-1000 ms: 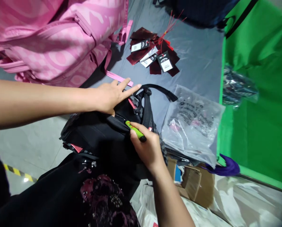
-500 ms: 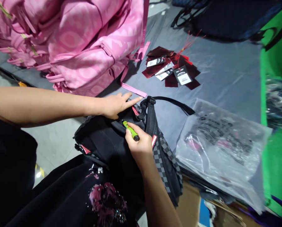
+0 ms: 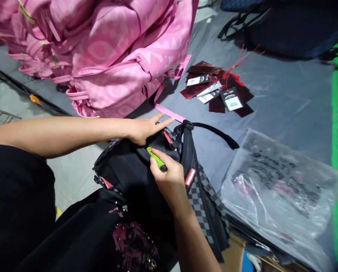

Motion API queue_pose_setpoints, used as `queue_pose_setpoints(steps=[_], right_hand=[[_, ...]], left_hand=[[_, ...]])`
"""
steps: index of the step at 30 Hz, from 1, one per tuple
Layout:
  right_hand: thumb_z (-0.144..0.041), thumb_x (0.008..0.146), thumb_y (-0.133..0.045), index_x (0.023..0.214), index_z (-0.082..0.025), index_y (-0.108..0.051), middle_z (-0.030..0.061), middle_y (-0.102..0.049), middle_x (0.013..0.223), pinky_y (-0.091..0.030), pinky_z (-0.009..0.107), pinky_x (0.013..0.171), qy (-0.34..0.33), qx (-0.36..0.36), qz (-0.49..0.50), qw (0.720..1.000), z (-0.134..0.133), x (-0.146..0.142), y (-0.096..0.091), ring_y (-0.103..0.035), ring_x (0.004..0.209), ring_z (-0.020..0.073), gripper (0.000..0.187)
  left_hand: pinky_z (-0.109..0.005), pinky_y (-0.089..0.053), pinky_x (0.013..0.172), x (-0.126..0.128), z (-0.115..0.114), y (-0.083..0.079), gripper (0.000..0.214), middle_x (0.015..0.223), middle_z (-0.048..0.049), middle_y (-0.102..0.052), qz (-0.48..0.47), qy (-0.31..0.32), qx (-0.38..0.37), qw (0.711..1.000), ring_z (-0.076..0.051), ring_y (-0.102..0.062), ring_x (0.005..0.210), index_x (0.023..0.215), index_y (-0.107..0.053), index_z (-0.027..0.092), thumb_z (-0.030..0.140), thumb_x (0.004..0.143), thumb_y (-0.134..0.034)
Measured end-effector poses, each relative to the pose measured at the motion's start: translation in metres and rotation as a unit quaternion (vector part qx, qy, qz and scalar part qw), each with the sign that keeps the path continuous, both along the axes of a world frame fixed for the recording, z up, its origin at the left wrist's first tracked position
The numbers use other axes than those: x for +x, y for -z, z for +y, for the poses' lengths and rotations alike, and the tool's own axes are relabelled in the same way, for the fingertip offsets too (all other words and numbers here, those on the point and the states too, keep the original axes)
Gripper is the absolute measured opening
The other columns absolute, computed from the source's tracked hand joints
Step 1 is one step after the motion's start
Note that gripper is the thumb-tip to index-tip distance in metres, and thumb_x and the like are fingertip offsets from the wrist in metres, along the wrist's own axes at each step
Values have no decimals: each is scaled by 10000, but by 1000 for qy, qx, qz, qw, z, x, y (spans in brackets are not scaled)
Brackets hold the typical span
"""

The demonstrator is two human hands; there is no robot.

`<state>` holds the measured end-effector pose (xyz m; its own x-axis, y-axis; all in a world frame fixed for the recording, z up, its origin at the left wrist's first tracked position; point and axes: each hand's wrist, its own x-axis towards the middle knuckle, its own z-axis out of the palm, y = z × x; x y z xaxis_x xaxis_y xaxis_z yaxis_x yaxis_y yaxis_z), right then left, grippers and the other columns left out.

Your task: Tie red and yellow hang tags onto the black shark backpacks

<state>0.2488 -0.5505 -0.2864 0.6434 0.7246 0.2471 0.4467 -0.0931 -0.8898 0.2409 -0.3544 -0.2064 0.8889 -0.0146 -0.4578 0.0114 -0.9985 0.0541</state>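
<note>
A black backpack (image 3: 129, 166) with grey checkered panels and small red labels leans at the table's front edge, against my lap. My left hand (image 3: 146, 130) lies open on its upper part, two fingers stretched toward the strap buckle. My right hand (image 3: 170, 172) is closed round a small lime-green pen-like tool (image 3: 156, 159) with a dark end. The tool's front end points at the black fabric just below my left hand; its exact kind is unclear. A black strap (image 3: 214, 132) trails from the backpack onto the table.
Pink patterned backpacks (image 3: 109, 64) are piled at the back left. Dark red cards and hang tags (image 3: 216, 88) with red strings lie on the grey table (image 3: 293, 98). A clear plastic bag (image 3: 282, 189) is at right, and dark bags (image 3: 293, 30) are at the back right.
The view has shifted slightly, so most things appear further right and a little lower. Both hands stay at nearly the same part of the backpack, with the green tool still in the right one.
</note>
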Motion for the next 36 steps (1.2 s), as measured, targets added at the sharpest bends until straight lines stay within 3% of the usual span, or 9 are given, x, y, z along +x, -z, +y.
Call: queue_pose_setpoints(steps=[6, 13, 16, 20, 25, 28, 31, 36], right_hand=[[-167, 901, -528, 1128, -191, -722, 79, -740, 1126, -571, 351, 970, 26, -25, -61, 997, 11, -9, -6, -716, 1012, 217, 300], [-233, 911, -535, 1125, -178, -725, 84, -743, 1122, -585, 350, 943, 47, -56, -66, 995, 11, -12, -5, -721, 1020, 222, 291], [-251, 909, -539, 1109, -171, -729, 81, -747, 1111, -581, 340, 944, 56, -51, -39, 996, 12, -16, -5, -724, 1007, 219, 287], [-320, 918, -535, 1087, -175, -731, 86, -756, 1076, -598, 368, 897, 136, -66, 5, 988, 13, -24, -3, -735, 963, 243, 296], [-349, 930, -523, 1093, -161, -721, 81, -761, 1031, -597, 353, 872, 149, -29, 97, 984, 17, -32, 3, -734, 916, 227, 318], [-364, 925, -532, 1068, -150, -728, 75, -764, 1003, -594, 350, 848, 194, -9, 84, 977, 21, -34, 6, -732, 872, 222, 323], [-359, 926, -534, 1061, -154, -733, 57, -769, 947, -599, 318, 794, 172, -3, 94, 981, 22, -33, 6, -731, 795, 198, 316], [-305, 930, -542, 1077, -162, -740, 58, -762, 1051, -584, 298, 885, 188, -12, 13, 982, 20, -32, 4, -731, 952, 201, 285]], left_hand=[[-372, -508, 970, 4, 2, 8, 1290, 1655, -191, 122, 0, -15, 7, 1000, -316, -547, 1291, 1531, 255, 335, 58, 667, -662], [-388, -506, 969, 3, 1, 4, 1251, 1660, -192, 80, 10, -16, 0, 1000, -332, -539, 1290, 1557, 195, 333, 47, 689, -658], [-389, -496, 976, 3, 0, 3, 1253, 1664, -187, 63, 4, -19, -5, 1000, -331, -539, 1281, 1569, 164, 330, 78, 682, -683], [-382, -492, 966, 3, -3, 0, 1255, 1666, -176, 66, 16, -29, 1, 999, -332, -538, 1275, 1574, 146, 337, 97, 677, -698], [-381, -480, 968, 4, -3, 3, 1211, 1661, -201, 39, 2, -19, 11, 1000, -341, -536, 1269, 1582, 127, 311, 86, 702, -673], [-373, -478, 959, 4, -1, 7, 1215, 1662, -197, 22, -10, -12, 11, 1000, -327, -557, 1237, 1577, 137, 321, 104, 703, -677], [-368, -478, 947, 6, -1, 7, 1230, 1661, -195, 13, -9, -15, 14, 1000, -321, -572, 1211, 1572, 153, 329, 107, 696, -681], [-362, -489, 921, 6, -5, 4, 1215, 1660, -199, 7, 6, -24, 25, 999, -329, -566, 1220, 1582, 117, 324, 50, 682, -652]])
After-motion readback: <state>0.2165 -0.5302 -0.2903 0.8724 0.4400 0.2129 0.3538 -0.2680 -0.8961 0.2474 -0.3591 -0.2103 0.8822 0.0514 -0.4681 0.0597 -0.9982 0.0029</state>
